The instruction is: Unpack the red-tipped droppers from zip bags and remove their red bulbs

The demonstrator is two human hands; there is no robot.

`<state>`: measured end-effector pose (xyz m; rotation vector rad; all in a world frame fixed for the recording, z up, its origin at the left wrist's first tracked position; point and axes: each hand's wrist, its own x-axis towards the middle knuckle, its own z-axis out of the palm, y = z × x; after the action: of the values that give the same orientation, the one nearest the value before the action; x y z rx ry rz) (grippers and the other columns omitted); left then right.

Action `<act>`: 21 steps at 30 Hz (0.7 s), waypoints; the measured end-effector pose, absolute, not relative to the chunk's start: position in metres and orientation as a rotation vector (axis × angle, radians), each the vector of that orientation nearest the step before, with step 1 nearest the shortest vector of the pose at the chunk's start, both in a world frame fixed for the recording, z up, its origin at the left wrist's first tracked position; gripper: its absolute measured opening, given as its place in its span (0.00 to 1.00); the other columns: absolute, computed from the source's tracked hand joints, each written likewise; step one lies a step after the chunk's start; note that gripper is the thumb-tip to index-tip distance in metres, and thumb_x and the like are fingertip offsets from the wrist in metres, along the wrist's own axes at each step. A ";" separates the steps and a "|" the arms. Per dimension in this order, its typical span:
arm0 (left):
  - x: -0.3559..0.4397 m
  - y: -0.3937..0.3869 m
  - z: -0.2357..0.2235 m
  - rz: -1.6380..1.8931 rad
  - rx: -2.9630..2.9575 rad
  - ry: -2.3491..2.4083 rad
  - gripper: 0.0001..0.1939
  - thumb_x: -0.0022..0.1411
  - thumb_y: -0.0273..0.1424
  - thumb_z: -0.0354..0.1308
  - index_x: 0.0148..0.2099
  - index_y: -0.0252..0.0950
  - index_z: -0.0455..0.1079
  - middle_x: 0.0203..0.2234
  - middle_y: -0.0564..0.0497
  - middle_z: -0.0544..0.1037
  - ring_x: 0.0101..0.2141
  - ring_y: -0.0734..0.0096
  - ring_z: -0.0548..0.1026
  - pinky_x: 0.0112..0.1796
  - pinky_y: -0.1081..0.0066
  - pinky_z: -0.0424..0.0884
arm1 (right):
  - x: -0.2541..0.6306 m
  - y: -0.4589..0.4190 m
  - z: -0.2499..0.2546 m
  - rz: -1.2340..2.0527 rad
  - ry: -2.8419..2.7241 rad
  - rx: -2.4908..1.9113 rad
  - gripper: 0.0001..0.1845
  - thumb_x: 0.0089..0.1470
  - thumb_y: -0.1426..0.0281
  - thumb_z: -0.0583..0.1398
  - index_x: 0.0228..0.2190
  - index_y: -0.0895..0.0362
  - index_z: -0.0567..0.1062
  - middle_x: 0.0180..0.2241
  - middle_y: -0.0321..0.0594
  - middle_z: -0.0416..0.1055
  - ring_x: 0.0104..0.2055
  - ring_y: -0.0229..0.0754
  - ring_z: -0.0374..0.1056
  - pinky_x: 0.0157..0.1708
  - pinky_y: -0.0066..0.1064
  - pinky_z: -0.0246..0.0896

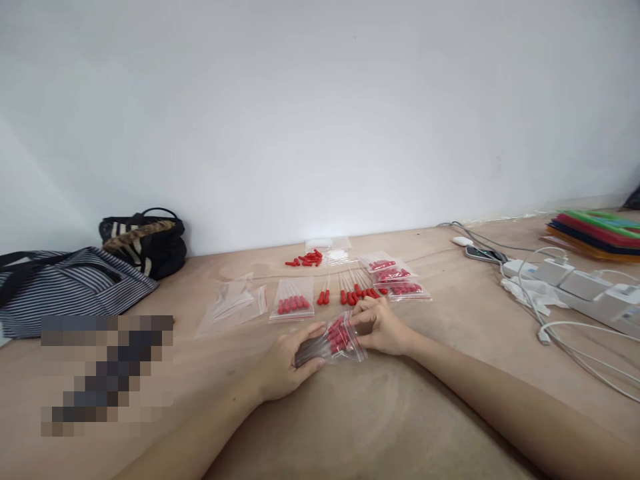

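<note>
Both hands hold one small clear zip bag (336,341) with several red-bulbed droppers inside, low over the tan surface. My left hand (285,365) wraps its fingers round the bag's left end. My right hand (381,327) pinches the bag's right end with closed fingers. Just behind lie loose red-bulbed droppers (350,291), a filled bag (293,301), two more filled bags (397,277), a pile of red bulbs (307,259) and empty clear bags (234,305).
A striped bag (65,283) and a black handbag (145,243) sit at the left by the white wall. At the right are a power strip with white chargers and cables (565,283), a phone (479,253) and stacked coloured folders (597,233).
</note>
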<state>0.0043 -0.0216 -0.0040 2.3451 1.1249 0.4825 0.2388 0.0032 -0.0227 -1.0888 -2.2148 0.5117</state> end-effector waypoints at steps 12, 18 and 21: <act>0.006 -0.022 -0.003 0.504 2.346 1.159 0.26 0.55 0.34 0.52 0.56 0.40 0.55 0.50 0.49 0.69 0.50 0.64 0.66 0.50 0.62 0.61 | 0.235 -0.007 -0.009 0.437 -2.439 -1.131 0.21 0.43 0.54 0.61 0.38 0.53 0.71 0.35 0.39 0.71 0.40 0.44 0.60 0.41 0.37 0.44; 0.006 -0.022 -0.003 0.491 2.336 1.167 0.26 0.55 0.34 0.52 0.56 0.39 0.55 0.49 0.48 0.69 0.49 0.64 0.67 0.50 0.62 0.61 | 0.231 -0.007 -0.011 0.543 -2.385 -1.163 0.19 0.40 0.57 0.63 0.34 0.52 0.72 0.33 0.36 0.70 0.39 0.42 0.61 0.42 0.37 0.44; 0.006 -0.022 -0.003 0.504 2.325 1.164 0.26 0.55 0.34 0.52 0.56 0.40 0.55 0.49 0.49 0.69 0.49 0.64 0.66 0.50 0.61 0.61 | 0.229 -0.007 -0.013 0.549 -2.341 -1.164 0.15 0.38 0.60 0.64 0.29 0.55 0.72 0.31 0.34 0.70 0.38 0.41 0.61 0.42 0.37 0.44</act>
<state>0.0057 -0.0219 -0.0035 2.3247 1.1642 0.5043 0.2292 -0.0067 -0.0130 -1.1642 -2.3413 0.5485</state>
